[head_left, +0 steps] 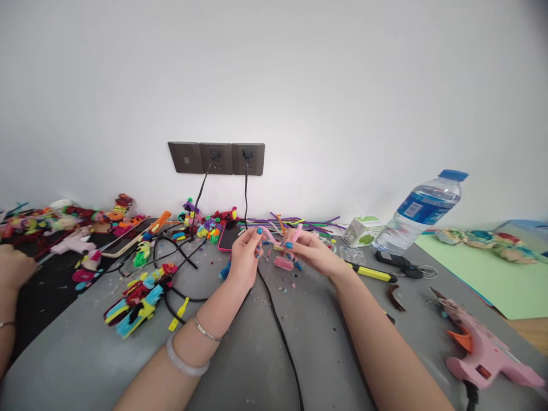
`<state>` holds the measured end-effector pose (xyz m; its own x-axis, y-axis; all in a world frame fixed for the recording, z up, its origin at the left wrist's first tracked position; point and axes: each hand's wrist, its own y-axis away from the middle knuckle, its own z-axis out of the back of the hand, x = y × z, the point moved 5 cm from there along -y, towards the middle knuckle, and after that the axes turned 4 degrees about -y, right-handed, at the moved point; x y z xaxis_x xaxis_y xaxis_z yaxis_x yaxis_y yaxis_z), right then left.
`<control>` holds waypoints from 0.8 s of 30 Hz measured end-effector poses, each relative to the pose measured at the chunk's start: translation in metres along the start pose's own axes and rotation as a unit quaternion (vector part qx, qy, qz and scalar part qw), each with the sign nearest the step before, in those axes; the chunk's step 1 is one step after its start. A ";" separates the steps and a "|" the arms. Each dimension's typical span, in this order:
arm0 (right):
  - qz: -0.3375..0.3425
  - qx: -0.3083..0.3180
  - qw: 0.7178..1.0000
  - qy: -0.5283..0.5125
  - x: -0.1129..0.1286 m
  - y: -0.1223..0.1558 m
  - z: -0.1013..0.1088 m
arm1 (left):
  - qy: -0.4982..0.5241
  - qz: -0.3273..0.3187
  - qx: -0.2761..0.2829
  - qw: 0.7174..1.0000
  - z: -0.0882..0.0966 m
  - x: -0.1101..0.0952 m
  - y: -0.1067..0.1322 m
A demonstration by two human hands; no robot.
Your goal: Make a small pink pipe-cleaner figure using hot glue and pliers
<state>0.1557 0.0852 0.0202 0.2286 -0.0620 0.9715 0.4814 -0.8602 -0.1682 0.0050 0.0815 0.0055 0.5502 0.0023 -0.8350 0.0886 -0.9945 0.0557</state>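
Observation:
Between my two hands runs a bent pink pipe cleaner (270,235), held above the middle of the grey table. The fingers of my left hand (245,251) pinch one end. My right hand (311,251) pinches the pipe cleaner further along, and its tip sticks up past the thumb. Just below lies a small pink fuzzy piece (283,263) among tiny scattered bits. Behind my hands rests a bundle of loose pipe cleaners (312,221) in purple, green and other colours.
Right: a water bottle (417,211), drink carton (363,231), yellow cutter (372,273), keys (400,264) and pink glue gun (488,348). Left: colourful pipe-cleaner figures (139,299), black cables (278,319) and phones. Another person's hand (15,267) is at the far left.

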 end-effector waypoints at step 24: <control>-0.004 -0.041 0.998 -0.056 0.004 0.000 0.001 | -0.280 0.135 0.364 0.878 -0.030 0.031 0.035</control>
<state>0.1578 0.0856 0.0238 0.3194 -0.0020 0.9476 0.4133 -0.8996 -0.1412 0.0497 0.0495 -0.0021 -0.0434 -0.0922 -0.9948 -0.6492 -0.7543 0.0982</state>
